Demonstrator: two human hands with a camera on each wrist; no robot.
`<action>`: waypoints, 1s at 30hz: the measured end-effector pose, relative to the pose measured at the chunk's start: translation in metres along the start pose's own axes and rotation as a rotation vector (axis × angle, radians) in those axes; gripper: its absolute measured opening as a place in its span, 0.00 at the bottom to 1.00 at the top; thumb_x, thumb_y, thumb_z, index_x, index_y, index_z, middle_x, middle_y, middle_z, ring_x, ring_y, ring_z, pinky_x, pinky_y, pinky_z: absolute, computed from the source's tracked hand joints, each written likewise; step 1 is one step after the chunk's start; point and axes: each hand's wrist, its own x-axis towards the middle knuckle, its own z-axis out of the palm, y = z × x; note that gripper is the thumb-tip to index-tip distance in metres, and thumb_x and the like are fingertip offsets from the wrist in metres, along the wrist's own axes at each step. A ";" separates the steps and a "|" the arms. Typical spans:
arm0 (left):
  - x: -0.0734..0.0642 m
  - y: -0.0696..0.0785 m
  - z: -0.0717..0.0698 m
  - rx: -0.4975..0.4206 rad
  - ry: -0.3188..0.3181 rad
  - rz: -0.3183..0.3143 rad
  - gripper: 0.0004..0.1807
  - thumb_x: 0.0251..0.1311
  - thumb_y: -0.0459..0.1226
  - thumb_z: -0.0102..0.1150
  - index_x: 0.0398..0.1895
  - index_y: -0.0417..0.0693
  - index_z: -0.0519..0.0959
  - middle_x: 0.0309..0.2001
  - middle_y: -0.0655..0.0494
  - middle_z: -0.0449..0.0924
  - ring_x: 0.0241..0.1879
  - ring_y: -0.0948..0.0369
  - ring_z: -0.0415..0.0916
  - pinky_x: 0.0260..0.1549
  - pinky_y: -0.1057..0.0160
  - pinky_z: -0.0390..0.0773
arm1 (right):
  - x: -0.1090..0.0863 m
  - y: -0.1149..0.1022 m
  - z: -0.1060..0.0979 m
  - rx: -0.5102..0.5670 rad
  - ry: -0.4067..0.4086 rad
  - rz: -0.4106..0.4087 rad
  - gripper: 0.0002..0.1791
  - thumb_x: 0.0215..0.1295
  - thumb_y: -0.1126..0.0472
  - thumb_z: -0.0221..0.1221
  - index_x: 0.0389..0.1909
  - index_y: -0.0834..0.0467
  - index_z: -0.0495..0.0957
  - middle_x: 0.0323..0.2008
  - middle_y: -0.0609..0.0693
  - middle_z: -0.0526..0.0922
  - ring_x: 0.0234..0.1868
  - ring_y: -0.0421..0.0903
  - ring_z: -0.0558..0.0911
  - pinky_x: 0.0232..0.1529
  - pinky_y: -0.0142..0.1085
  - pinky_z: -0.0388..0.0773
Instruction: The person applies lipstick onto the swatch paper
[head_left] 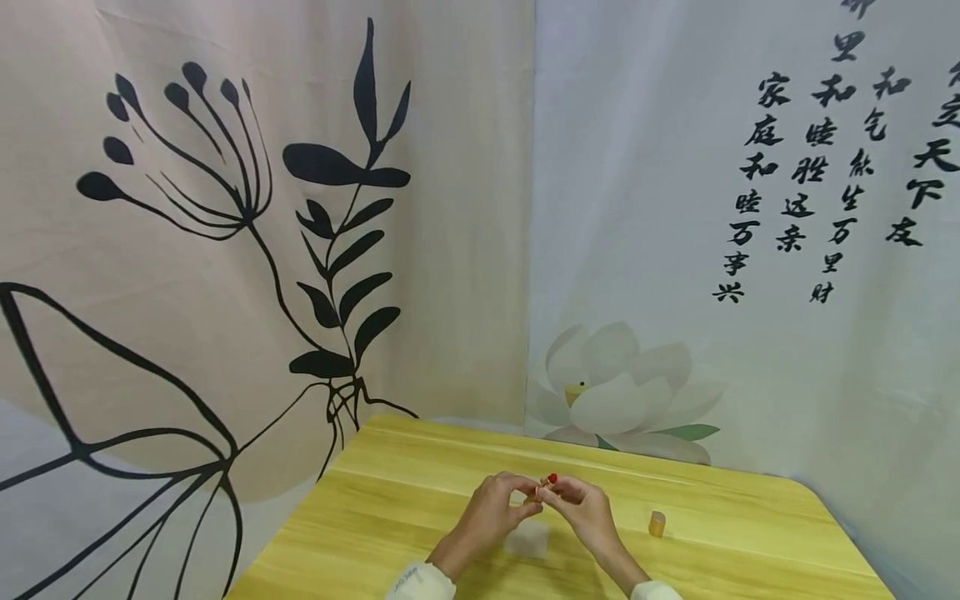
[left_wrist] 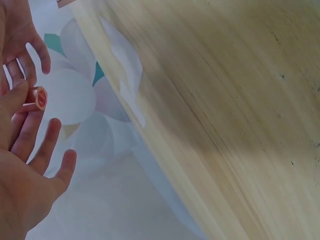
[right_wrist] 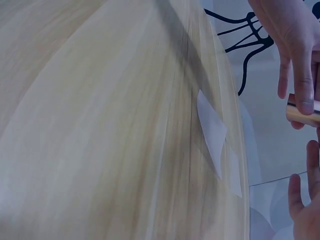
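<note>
Between my two hands, above the table, is a lipstick (head_left: 552, 478) with its red tip showing. My left hand (head_left: 491, 508) pinches its tube with thumb and fingers. From the other side my right hand (head_left: 585, 508) pinches it near the red end. The left wrist view shows the round end of the lipstick tube (left_wrist: 41, 98) by the left hand's (left_wrist: 30, 180) fingertips. In the right wrist view the copper-coloured tube (right_wrist: 295, 114) is under the left hand's finger, with the right hand (right_wrist: 307, 210) below and partly cut off. A gold lipstick cap (head_left: 657, 524) stands on the table, right of the hands.
A small white sheet of paper (head_left: 527, 539) lies on the wooden table (head_left: 420, 475) beneath the hands. Behind the table's far edge hangs a printed curtain (head_left: 457, 250) with plants and writing on it.
</note>
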 end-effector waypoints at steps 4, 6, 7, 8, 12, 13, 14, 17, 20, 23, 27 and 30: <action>0.001 -0.002 0.001 -0.005 0.001 0.007 0.13 0.64 0.44 0.72 0.50 0.59 0.89 0.46 0.73 0.86 0.50 0.66 0.80 0.53 0.53 0.82 | 0.001 0.002 0.001 -0.006 0.009 -0.012 0.08 0.65 0.60 0.71 0.41 0.59 0.88 0.42 0.52 0.90 0.40 0.45 0.88 0.44 0.31 0.85; 0.003 -0.004 0.001 -0.005 0.000 0.013 0.13 0.63 0.45 0.72 0.51 0.59 0.89 0.45 0.73 0.86 0.50 0.67 0.80 0.53 0.54 0.82 | 0.002 0.004 0.000 -0.016 0.005 -0.015 0.08 0.66 0.59 0.71 0.40 0.59 0.88 0.43 0.52 0.90 0.41 0.45 0.88 0.44 0.31 0.84; 0.004 -0.005 0.001 0.001 -0.004 0.012 0.13 0.63 0.45 0.72 0.50 0.60 0.89 0.45 0.73 0.86 0.49 0.68 0.79 0.53 0.54 0.82 | 0.002 0.004 0.000 -0.021 0.000 -0.010 0.08 0.66 0.59 0.71 0.40 0.59 0.88 0.44 0.52 0.90 0.41 0.45 0.88 0.45 0.32 0.85; 0.005 -0.006 0.000 0.009 -0.008 0.016 0.13 0.63 0.45 0.72 0.50 0.60 0.89 0.44 0.73 0.86 0.49 0.68 0.79 0.52 0.55 0.82 | 0.003 0.004 -0.001 -0.026 -0.011 -0.008 0.09 0.66 0.58 0.71 0.41 0.59 0.88 0.44 0.52 0.90 0.42 0.46 0.88 0.46 0.33 0.85; 0.016 -0.012 -0.007 0.063 -0.019 0.032 0.11 0.62 0.44 0.73 0.47 0.58 0.90 0.42 0.72 0.87 0.46 0.68 0.80 0.50 0.56 0.82 | 0.010 0.004 -0.005 -0.131 -0.050 -0.031 0.18 0.67 0.54 0.70 0.53 0.58 0.86 0.48 0.52 0.89 0.50 0.51 0.87 0.54 0.47 0.84; 0.019 -0.014 -0.009 0.080 -0.018 0.035 0.11 0.61 0.44 0.73 0.47 0.57 0.90 0.41 0.71 0.87 0.45 0.68 0.81 0.50 0.57 0.82 | 0.012 0.005 -0.006 -0.167 -0.053 -0.043 0.21 0.67 0.52 0.70 0.56 0.58 0.84 0.49 0.52 0.89 0.51 0.52 0.86 0.55 0.50 0.83; 0.023 -0.016 -0.012 0.095 -0.013 0.039 0.11 0.61 0.44 0.73 0.47 0.55 0.90 0.40 0.70 0.88 0.44 0.67 0.82 0.48 0.58 0.83 | 0.015 0.006 -0.008 -0.205 -0.054 -0.060 0.23 0.68 0.51 0.70 0.59 0.57 0.83 0.50 0.52 0.89 0.52 0.53 0.86 0.55 0.54 0.82; 0.034 -0.023 -0.020 0.139 -0.003 0.033 0.10 0.61 0.43 0.73 0.45 0.54 0.91 0.39 0.67 0.88 0.43 0.64 0.83 0.46 0.59 0.84 | 0.024 0.009 -0.012 -0.296 -0.052 -0.094 0.24 0.68 0.50 0.69 0.61 0.55 0.82 0.53 0.53 0.88 0.53 0.55 0.86 0.55 0.61 0.80; 0.041 -0.030 -0.026 0.168 -0.007 0.016 0.09 0.61 0.43 0.73 0.43 0.55 0.91 0.39 0.67 0.89 0.44 0.61 0.84 0.46 0.58 0.84 | 0.031 0.015 -0.014 -0.394 -0.060 -0.150 0.19 0.68 0.53 0.69 0.57 0.56 0.85 0.53 0.55 0.88 0.53 0.59 0.86 0.53 0.62 0.81; 0.046 -0.036 -0.030 0.183 -0.025 -0.002 0.06 0.63 0.43 0.72 0.41 0.55 0.90 0.40 0.66 0.89 0.44 0.60 0.84 0.44 0.59 0.83 | 0.036 0.021 -0.016 -0.491 -0.075 -0.188 0.18 0.68 0.56 0.70 0.54 0.59 0.85 0.53 0.56 0.88 0.54 0.61 0.85 0.54 0.60 0.81; 0.048 -0.045 -0.030 0.200 -0.044 -0.033 0.06 0.64 0.41 0.71 0.41 0.52 0.90 0.41 0.63 0.88 0.41 0.61 0.82 0.38 0.62 0.80 | 0.039 0.031 -0.015 -0.570 -0.116 -0.144 0.21 0.68 0.54 0.69 0.57 0.60 0.84 0.56 0.58 0.86 0.56 0.61 0.84 0.57 0.58 0.80; 0.048 -0.050 -0.028 0.230 -0.060 -0.058 0.08 0.66 0.41 0.70 0.44 0.51 0.90 0.40 0.63 0.87 0.37 0.64 0.79 0.34 0.64 0.77 | 0.040 0.038 -0.011 -0.602 -0.162 -0.084 0.23 0.69 0.53 0.68 0.59 0.61 0.83 0.59 0.60 0.84 0.56 0.62 0.84 0.56 0.60 0.80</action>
